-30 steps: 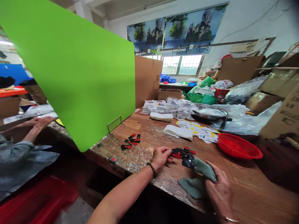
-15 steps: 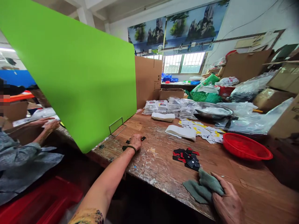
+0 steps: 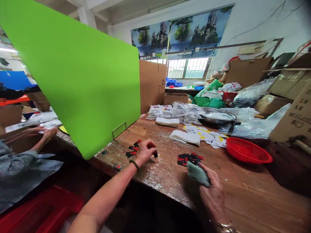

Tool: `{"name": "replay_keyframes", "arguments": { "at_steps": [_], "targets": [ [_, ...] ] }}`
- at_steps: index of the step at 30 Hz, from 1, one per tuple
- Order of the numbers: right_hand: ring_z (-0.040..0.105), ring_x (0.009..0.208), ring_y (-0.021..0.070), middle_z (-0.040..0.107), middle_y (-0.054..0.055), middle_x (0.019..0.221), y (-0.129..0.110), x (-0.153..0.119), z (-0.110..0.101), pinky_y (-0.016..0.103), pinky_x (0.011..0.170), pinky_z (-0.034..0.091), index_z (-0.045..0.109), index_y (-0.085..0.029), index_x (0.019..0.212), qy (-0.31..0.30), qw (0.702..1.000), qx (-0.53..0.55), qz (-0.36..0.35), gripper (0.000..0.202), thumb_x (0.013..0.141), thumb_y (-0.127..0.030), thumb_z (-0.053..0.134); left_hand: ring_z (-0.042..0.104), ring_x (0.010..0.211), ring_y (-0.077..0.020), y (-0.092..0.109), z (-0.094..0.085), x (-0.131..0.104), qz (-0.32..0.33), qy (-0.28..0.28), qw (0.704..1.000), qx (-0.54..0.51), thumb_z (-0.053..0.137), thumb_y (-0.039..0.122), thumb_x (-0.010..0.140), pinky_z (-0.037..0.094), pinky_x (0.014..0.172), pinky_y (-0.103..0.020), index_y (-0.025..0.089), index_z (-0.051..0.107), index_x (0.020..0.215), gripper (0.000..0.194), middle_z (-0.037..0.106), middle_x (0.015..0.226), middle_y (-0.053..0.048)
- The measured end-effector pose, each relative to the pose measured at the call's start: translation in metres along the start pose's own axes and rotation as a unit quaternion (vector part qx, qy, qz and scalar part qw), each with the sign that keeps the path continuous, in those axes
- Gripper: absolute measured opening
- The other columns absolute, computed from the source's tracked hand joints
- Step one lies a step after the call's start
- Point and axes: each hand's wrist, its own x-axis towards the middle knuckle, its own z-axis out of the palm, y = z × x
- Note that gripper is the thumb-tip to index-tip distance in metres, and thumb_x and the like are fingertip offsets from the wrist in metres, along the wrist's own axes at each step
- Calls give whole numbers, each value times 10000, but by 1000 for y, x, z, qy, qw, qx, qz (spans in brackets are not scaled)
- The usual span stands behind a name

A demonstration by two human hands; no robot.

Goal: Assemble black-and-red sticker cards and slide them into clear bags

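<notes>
My left hand [image 3: 145, 152], with a dark beaded bracelet at its wrist, pinches a small black piece [image 3: 155, 154] just above the wooden table [image 3: 165, 181]. Left of its fingers lie several black-and-red pieces [image 3: 132, 149]. My right hand [image 3: 213, 191] grips a grey-green cloth [image 3: 198, 173] between thumb and fingers. Directly beyond the cloth is a heap of black and red pieces [image 3: 189, 158], whose near part the cloth hides.
A green divider [image 3: 97, 81] stands at left, with a wire stand [image 3: 120, 132] beside it. Farther back are white paper stacks [image 3: 186, 137], printed cards [image 3: 210, 136], bagged packs [image 3: 179, 110] and a red basket [image 3: 247, 151]. Another person's hands [image 3: 47, 134] show at far left.
My left hand has lifted off the left pieces and moved right with a black piece. My right hand has moved left and forward, bringing the cloth up to the heap.
</notes>
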Motion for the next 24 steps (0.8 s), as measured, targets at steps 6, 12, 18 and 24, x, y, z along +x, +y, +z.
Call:
{"name": "replay_keyframes", "arguments": {
  "at_steps": [6, 12, 18, 24],
  "targets": [
    [580, 1083, 245, 636, 91, 1155, -43, 2, 37, 423, 942, 460, 580, -198, 1224, -107, 985, 84, -105, 641, 620, -83, 399, 558, 599, -96, 30, 61, -53, -16, -53, 935, -350, 747, 255, 627, 472, 586, -208, 155, 582, 703, 208, 601, 658, 17],
    [622, 939, 268, 673, 88, 1063, 19, 6, -26, 359, 797, 467, 631, -174, 1144, 4, 996, -30, 87, 545, 631, -212, 448, 662, 684, -139, 41, 112, -25, -38, -59, 983, -168, 587, 184, 786, 562, 624, -269, 147, 581, 849, 74, 675, 817, -37],
    [609, 965, 304, 654, 108, 1095, 53, -11, -59, 388, 824, 447, 637, -150, 1153, 22, 987, -90, 135, 607, 586, -240, 442, 635, 1017, -201, 29, 97, 19, 0, -57, 997, 46, 595, 136, 801, 491, 938, -335, 189, 698, 931, 174, 715, 1026, -67],
    [604, 952, 293, 651, 99, 1068, 56, -25, -51, 384, 828, 448, 638, -150, 1149, 11, 989, -103, 105, 583, 605, -240, 451, 552, 1149, -291, -21, 15, 55, -88, -20, 951, 296, 578, 194, 873, 401, 1005, -507, 124, 667, 1003, 172, 660, 1100, -146]
  ]
}}
